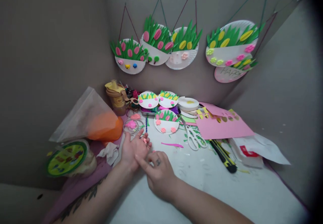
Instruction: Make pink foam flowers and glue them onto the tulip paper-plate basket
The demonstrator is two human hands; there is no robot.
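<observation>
My left hand [136,149] is turned palm up, its fingers apart and slightly curled. A small bright pink piece [145,140] shows at its fingers; I cannot tell whether it rests there or is gripped. My right hand [159,173] reaches in from the right, one digit against the base of my left palm and the other fingers curled. A hint of pink shows by those fingertips, and what they hold, if anything, is hidden. Just beyond lie a pink modelling tool [172,145] and a half paper plate [166,126] with pink tulips and flowers.
White-handled scissors [193,138] and a black-yellow utility knife [224,158] lie right, near pink paper [224,124]. Left are a lidded tub [69,158], a bag with orange material [104,128], tissue [109,153] and a cup [117,99]. Decorated plates [131,65] hang behind.
</observation>
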